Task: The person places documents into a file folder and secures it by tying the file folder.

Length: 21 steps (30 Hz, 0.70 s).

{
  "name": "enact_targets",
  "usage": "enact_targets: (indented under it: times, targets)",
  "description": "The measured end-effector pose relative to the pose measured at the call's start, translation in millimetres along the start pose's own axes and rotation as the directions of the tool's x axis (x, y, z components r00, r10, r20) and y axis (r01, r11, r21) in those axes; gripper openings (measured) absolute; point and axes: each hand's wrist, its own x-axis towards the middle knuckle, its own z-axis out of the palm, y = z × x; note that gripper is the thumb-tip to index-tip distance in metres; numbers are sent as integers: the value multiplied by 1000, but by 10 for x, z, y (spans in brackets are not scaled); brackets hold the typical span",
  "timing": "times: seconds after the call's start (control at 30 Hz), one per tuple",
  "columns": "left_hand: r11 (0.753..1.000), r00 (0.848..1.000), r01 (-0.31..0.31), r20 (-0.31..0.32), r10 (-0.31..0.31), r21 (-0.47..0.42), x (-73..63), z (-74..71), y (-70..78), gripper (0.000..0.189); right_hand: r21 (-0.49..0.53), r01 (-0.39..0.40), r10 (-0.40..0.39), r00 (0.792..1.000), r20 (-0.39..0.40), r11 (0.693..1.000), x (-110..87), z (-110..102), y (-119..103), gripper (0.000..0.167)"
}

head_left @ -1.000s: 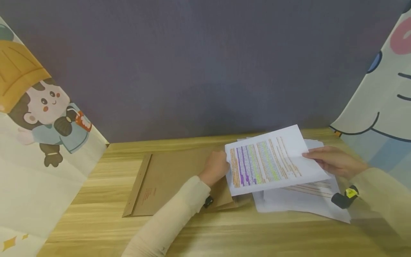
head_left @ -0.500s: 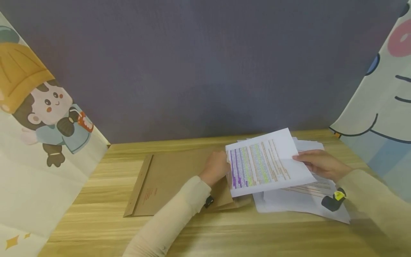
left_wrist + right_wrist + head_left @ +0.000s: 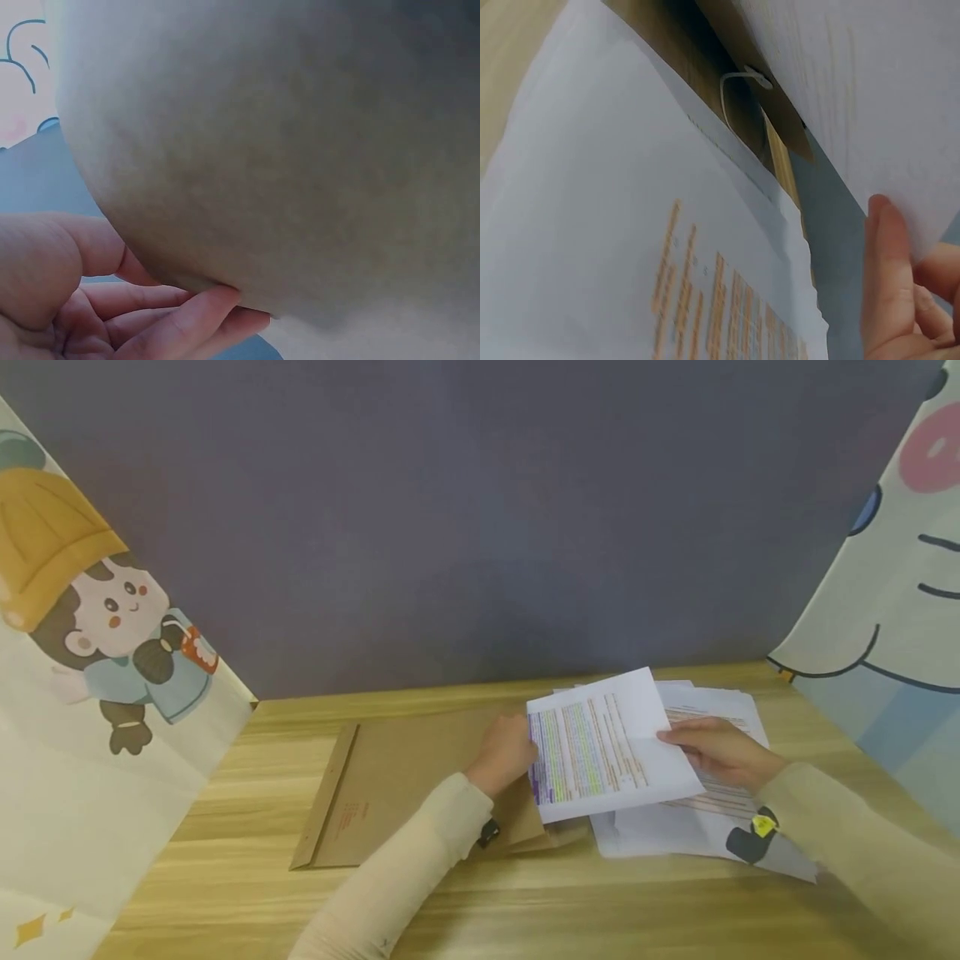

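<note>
My left hand (image 3: 504, 752) grips the right-hand, open end of a brown paper envelope (image 3: 405, 785). In the left wrist view, its thumb and curled fingers (image 3: 176, 322) pinch the envelope's edge. My right hand (image 3: 723, 753) pinches a printed sheet (image 3: 660, 760) by its right edge, with purple, green and orange highlighted lines on it. The sheet tilts above the table, and its left part is out of sight at the envelope's mouth. From the right wrist, fingers (image 3: 891, 270) show beneath the sheet. A thin string (image 3: 724, 94) hangs from a round fastener on the envelope's flap.
More printed papers (image 3: 645, 835) lie loosely stacked on the wooden table (image 3: 600, 910), under the right hand and sheet. A dark panel (image 3: 480, 527) rises behind the table. Light walls with cartoon drawings (image 3: 127, 602) stand at both sides.
My right hand has moved left with the sheet, and more of its highlighted left part has gone out of sight at the envelope. The left hand and envelope stay nearly in place.
</note>
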Motion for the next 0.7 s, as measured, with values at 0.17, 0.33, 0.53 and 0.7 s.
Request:
enact_targets:
  times: [0.17,0.33,0.53,0.7]
  targets:
    - [1000,1000,-12,-11,12,15,8,-12,-9,13,-17,28,-28,1000,10,999,70,113,9,11]
    - [998,999,-39,-29,40,39,12,-14,-13,21,11,50,-50,999,5,999,138,252,13,12]
    - [999,999,-32,-13,33,28,-1,2,-1,15,33,58,-58,998,-11,998,222,415,63,10]
    - [1000,1000,-25,-18,25,11,0,21,-4,11,-12,63,-64,998,-25,998,289,519,111,6]
